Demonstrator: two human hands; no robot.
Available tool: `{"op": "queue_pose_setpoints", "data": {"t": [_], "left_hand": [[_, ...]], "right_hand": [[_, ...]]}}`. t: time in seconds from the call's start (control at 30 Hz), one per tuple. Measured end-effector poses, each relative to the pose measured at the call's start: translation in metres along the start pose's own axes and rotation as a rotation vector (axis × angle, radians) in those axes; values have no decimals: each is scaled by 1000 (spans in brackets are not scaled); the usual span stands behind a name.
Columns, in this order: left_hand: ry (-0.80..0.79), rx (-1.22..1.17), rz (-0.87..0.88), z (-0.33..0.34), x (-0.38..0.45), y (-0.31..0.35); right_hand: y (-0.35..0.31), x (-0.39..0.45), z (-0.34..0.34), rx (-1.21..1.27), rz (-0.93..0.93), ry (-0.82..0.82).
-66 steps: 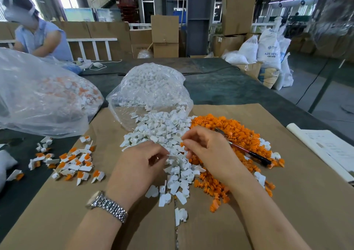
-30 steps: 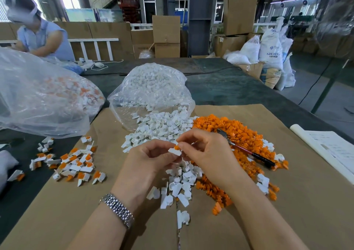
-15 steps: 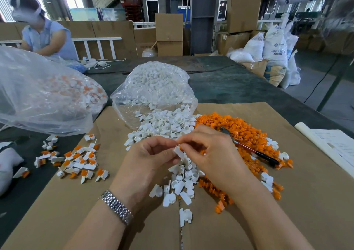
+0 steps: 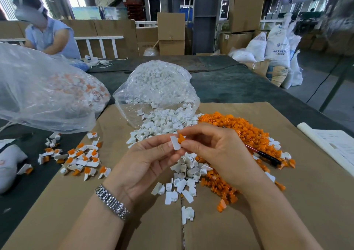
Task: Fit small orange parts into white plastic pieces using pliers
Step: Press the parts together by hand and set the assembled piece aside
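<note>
My left hand pinches a small white plastic piece above the cardboard. My right hand pinches a small orange part against the top of that piece. Below the hands lies a heap of loose white pieces, with more spilling from a clear bag. A pile of orange parts lies to the right. The pliers, dark-handled, rest on that pile behind my right hand. Several fitted white-and-orange pieces lie at the left.
A large clear bag with assembled pieces sits at far left. A rolled paper sheet lies at the right table edge. Another person works at the back left. Cardboard boxes and white sacks stand beyond the table.
Both hands rose from the white heap with one white piece. My right hand now presses an orange part onto it. The camera tilted slightly.
</note>
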State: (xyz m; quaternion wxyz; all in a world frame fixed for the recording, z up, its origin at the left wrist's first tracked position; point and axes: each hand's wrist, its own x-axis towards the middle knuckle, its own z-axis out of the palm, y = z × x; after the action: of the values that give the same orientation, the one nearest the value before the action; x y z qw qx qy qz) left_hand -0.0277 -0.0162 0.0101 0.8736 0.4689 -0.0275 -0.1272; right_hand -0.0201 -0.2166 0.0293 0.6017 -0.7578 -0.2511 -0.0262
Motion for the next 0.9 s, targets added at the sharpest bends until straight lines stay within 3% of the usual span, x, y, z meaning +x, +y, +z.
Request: {"op": "queue_pose_setpoints", "data": {"t": [0.2, 0.7, 0.9], "left_hand": [[-1, -18, -25, 1, -2, 1], [124, 202, 46, 9, -5, 1], [194, 202, 55, 8, -5, 2]], "right_hand": [[1, -1, 2, -100, -83, 31], [8, 0, 8, -390, -140, 7], [4, 0, 6, -168, 46, -15]]}}
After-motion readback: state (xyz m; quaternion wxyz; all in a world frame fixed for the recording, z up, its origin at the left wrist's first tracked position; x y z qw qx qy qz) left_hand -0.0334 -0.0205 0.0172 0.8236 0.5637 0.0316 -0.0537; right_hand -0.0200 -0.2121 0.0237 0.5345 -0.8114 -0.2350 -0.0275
